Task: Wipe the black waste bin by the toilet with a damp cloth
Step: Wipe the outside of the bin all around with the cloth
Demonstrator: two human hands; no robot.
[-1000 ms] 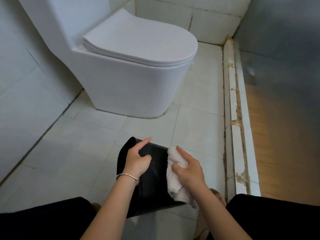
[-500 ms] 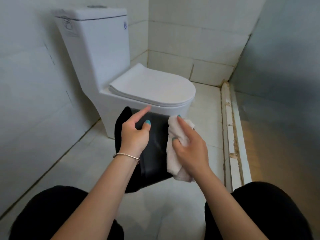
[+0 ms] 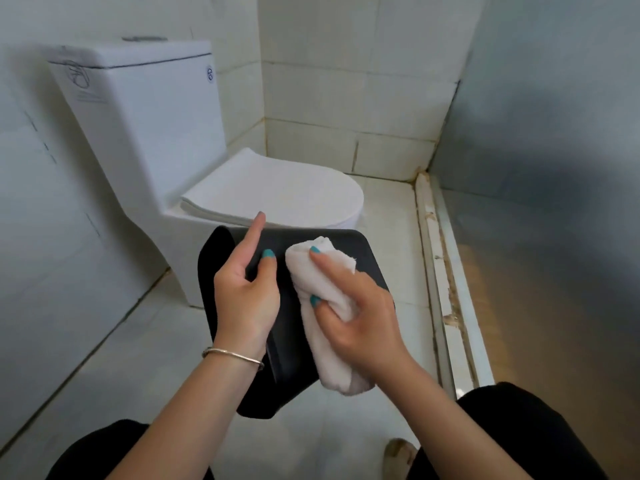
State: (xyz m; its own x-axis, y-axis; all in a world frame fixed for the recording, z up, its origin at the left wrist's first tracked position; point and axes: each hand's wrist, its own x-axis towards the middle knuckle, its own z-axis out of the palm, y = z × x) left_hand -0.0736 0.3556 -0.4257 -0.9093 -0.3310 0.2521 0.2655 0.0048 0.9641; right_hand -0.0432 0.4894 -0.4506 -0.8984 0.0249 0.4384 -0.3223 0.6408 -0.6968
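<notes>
Bin (image 3: 294,327) held up off the floor, tipped with one flat dark side facing the camera, in front of the toilet (image 3: 194,168). Both hands on it.

Left hand (image 3: 247,292): steadies the bin from its left side. Grip wraps the edge, forefinger stretched straight along the upper rim, thumb pressed on the facing side. The other fingers are hidden behind the bin.

Right hand (image 3: 356,320): grip closed round a rolled white cloth (image 3: 329,306), thumb and fingers curled over it, forefinger laid along the top. The cloth lies pressed against the facing side, right of centre, one end near the upper edge, the other hanging past the lower edge.

Cannot tell from here whether the cloth is damp.

Progress, as a judgement: wiping is under way on this one side. The surface looks evenly dark with a dull sheen; no clear dirt, streaks or wet trail show, so how much of it has been covered cannot be read. The far sides, base and inside are out of sight and probably remain. The bin would need turning in the left hand to reach them, then setting down by the toilet.

Floor (image 3: 104,358): pale tiles. Person crouched, dark-clad knees at the bottom edge.
</notes>
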